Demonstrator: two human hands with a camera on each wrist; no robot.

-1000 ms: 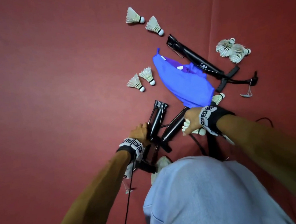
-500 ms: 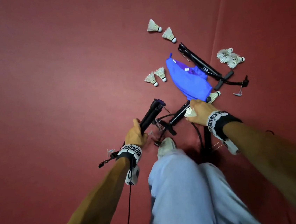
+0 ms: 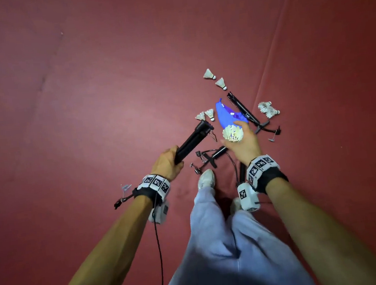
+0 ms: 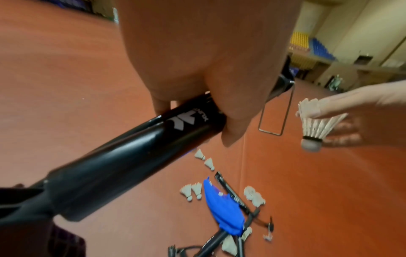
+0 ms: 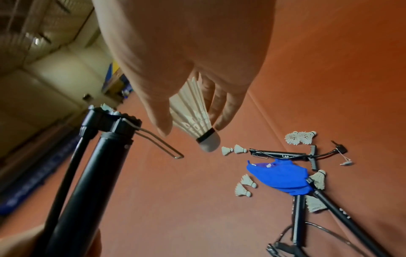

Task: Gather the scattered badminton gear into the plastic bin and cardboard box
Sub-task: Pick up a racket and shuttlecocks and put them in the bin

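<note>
My left hand (image 3: 172, 161) grips the lower end of a black pump-like tube (image 3: 192, 140), lifted off the red floor and slanting up to the right; the left wrist view shows its fingers (image 4: 230, 125) wrapped round the tube (image 4: 131, 156). My right hand (image 3: 236, 140) pinches a white feather shuttlecock (image 3: 233, 133) above the blue cloth (image 3: 226, 115). In the right wrist view the shuttlecock (image 5: 193, 118) hangs cork down between thumb and fingers. No bin or box is in view.
On the floor lie another black pump (image 3: 244, 111), a third pump with hose (image 3: 214, 156) by my shoe (image 3: 206, 178), two shuttlecock pairs (image 3: 214, 79) (image 3: 205, 115) and a shuttlecock cluster (image 3: 268, 109). Bare red mat spreads left and ahead.
I have risen from a crouch. My left hand lifted the black tube off the floor, and my right hand came up from the floor holding a shuttlecock.
</note>
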